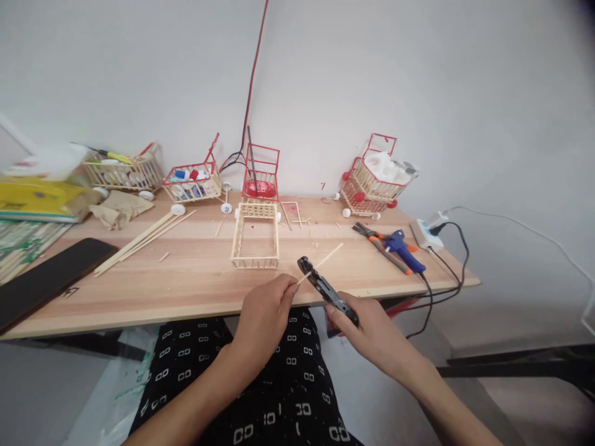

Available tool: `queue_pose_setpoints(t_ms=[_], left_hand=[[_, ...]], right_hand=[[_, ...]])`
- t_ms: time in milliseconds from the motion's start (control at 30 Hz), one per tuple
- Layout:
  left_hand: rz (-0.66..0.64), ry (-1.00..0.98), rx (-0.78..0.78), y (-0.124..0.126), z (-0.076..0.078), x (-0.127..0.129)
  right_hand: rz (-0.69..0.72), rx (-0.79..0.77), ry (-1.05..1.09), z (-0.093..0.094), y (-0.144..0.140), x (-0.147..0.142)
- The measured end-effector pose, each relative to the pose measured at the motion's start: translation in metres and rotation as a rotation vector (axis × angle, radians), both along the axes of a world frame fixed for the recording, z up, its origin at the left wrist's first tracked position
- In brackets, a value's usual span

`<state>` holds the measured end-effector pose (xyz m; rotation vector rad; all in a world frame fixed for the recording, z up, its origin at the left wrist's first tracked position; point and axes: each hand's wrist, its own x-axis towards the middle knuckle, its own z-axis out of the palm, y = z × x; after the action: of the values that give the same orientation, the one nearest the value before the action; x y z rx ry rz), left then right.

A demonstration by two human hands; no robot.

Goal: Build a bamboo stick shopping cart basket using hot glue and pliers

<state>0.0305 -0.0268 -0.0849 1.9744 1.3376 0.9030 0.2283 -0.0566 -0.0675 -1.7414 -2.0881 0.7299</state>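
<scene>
Between finger and thumb my left hand (pixel 267 316) pinches one end of a thin wooden stick (pixel 330 254), which slants up to the right. My right hand (pixel 365 325) is wrapped round the handles of a dark cutting tool (pixel 325 290) like pliers, whose jaws lie across the stick near my left fingertips. Whether the jaws touch the stick, I cannot tell. Just beyond my hands stands a rectangular frame of glued sticks (pixel 236 244) with small bars along its sides.
Small stick-built carts (pixel 193 186) line the wall, another (pixel 372 186) at right. A blue glue gun (pixel 403 249) lies by orange-handled pliers (pixel 388 253) and a power strip (pixel 424 234). Loose sticks (pixel 139 244), a black phone (pixel 51 275) and a yellow packet (pixel 37 197) are left.
</scene>
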Motion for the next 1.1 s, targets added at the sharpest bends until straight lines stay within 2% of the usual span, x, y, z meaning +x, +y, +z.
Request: queue_pose_setpoints(t_ms=[467, 833, 1100], left_hand=[[0.039, 0.007, -0.006, 0.008, -0.024, 0.011], [0.044, -0.012, 0.011, 0.010, -0.025, 0.006], [0.047, 0.044, 0.048, 0.009, -0.027, 0.004]], right_hand=[[0.016, -0.034, -0.086, 0.003, 0.015, 0.004], [0.083, -0.071, -0.050, 0.011, 0.023, -0.003], [0.061, -0.077, -0.049, 0.008, 0.022, -0.005]])
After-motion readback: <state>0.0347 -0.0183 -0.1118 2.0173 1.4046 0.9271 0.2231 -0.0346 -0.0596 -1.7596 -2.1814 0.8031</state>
